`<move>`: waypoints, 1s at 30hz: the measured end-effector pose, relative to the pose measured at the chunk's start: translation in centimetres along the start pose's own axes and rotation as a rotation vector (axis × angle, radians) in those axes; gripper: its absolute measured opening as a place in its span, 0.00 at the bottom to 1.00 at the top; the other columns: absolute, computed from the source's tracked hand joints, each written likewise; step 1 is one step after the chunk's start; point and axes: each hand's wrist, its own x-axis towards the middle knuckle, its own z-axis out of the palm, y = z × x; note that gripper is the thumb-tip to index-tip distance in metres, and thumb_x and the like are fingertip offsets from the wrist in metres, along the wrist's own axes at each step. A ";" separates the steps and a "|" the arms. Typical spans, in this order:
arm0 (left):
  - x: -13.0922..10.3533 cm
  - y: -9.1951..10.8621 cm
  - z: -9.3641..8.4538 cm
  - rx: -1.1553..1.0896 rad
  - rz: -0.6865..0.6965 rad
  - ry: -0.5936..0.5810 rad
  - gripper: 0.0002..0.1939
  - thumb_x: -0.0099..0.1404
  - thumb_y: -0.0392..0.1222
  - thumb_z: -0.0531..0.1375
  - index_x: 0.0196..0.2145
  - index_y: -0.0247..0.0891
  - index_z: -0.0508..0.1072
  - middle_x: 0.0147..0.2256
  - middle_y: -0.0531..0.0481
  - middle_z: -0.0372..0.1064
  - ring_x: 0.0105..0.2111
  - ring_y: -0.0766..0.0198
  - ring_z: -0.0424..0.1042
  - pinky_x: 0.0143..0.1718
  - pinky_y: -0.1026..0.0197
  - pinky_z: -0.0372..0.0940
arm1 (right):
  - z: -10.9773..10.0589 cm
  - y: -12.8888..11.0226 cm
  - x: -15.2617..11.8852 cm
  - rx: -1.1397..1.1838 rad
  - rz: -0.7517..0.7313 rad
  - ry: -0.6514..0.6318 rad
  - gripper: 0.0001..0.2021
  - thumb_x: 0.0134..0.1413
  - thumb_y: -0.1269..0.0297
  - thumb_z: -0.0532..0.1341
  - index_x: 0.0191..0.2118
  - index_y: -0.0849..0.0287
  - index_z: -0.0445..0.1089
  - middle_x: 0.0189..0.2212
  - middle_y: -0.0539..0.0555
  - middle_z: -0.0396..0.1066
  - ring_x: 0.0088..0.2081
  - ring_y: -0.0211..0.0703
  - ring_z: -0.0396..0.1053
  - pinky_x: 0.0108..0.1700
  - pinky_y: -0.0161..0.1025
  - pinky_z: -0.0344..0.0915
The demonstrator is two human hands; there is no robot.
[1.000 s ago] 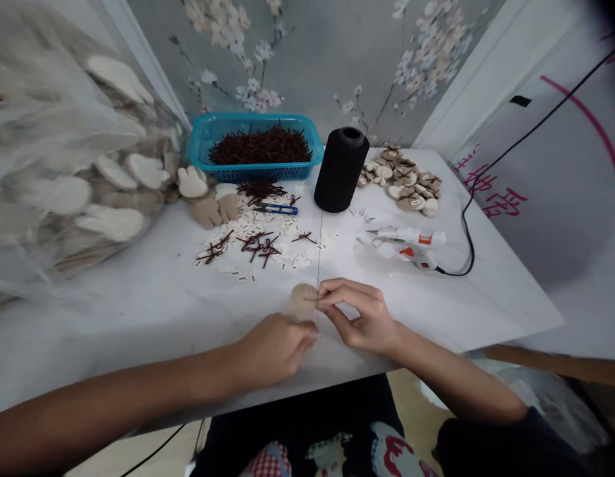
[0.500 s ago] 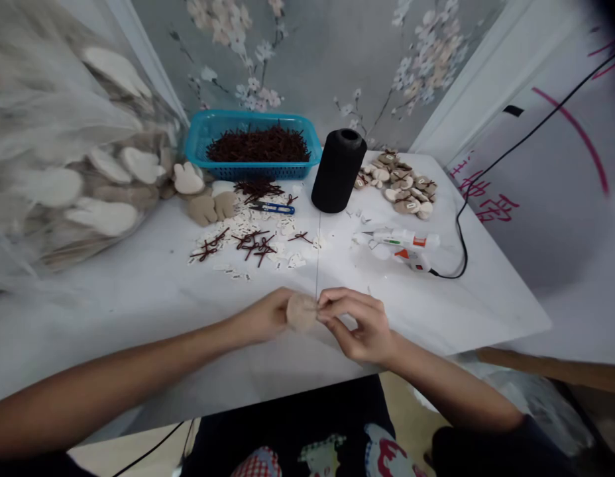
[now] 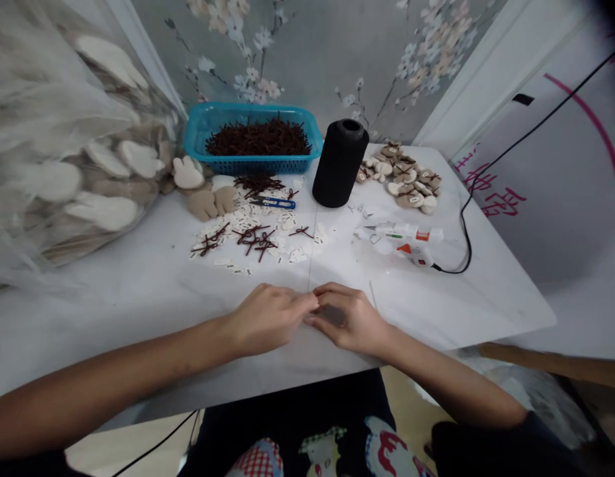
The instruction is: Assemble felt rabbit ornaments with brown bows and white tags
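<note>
My left hand is turned with its back up, fingers curled under and thumb pointing right; whatever lies beneath it is hidden. Against that thumb meets my right hand, its thumb and fingers curved into a ring and pinching at the tips. What the tips hold is too small or covered to make out. Beyond the hands lie brown cord bows, small white printed labels and blue thread snips. A white glue gun rests to the right on the white table.
At the back stand a blue basket of brown bows and a black thread cone. Beige and white rabbit-head pieces are heaped at right. A clear bag of similar pieces fills the left. A black cable runs off right.
My left hand has rolled over and come closer to my right, so the round beige fabric piece it was holding is out of sight. The view has shifted slightly.
</note>
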 end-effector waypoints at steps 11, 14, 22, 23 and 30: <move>3.3 -3.2 0.7 -0.208 -0.076 -0.210 0.10 0.71 0.39 0.46 0.42 0.37 0.65 0.37 0.48 0.69 0.36 0.61 0.67 0.30 0.63 0.57 | -1.1 2.1 -1.0 -0.049 -0.079 0.098 0.06 0.60 0.70 0.58 0.38 0.60 0.72 0.40 0.58 0.73 0.42 0.41 0.72 0.45 0.40 0.71; 3.1 -3.7 1.7 -0.071 0.024 -0.157 0.14 0.71 0.40 0.45 0.34 0.36 0.68 0.32 0.48 0.65 0.35 0.60 0.64 0.34 0.60 0.57 | -1.4 2.8 -1.2 -0.131 -0.047 0.131 0.06 0.59 0.70 0.58 0.37 0.60 0.73 0.40 0.59 0.73 0.43 0.43 0.71 0.46 0.43 0.70; 3.0 -4.1 2.8 -0.103 0.072 -0.099 0.15 0.70 0.39 0.47 0.28 0.35 0.67 0.28 0.49 0.61 0.31 0.61 0.59 0.36 0.58 0.57 | -1.8 1.5 -0.9 0.234 0.038 0.125 0.03 0.59 0.68 0.60 0.36 0.57 0.71 0.36 0.54 0.75 0.42 0.42 0.72 0.47 0.46 0.69; 3.0 -4.1 2.8 -0.113 0.073 -0.100 0.16 0.70 0.39 0.47 0.27 0.35 0.67 0.27 0.49 0.60 0.30 0.61 0.59 0.36 0.58 0.57 | -1.8 1.4 -0.8 0.336 0.083 0.101 0.03 0.59 0.66 0.59 0.36 0.58 0.70 0.36 0.54 0.75 0.42 0.42 0.72 0.47 0.45 0.69; 3.1 -4.0 2.7 -0.136 0.056 -0.060 0.14 0.68 0.37 0.48 0.26 0.35 0.67 0.27 0.49 0.60 0.30 0.61 0.60 0.37 0.58 0.58 | -1.6 2.3 -0.4 0.636 0.221 0.129 0.11 0.61 0.58 0.57 0.31 0.59 0.64 0.29 0.51 0.68 0.31 0.36 0.67 0.36 0.38 0.65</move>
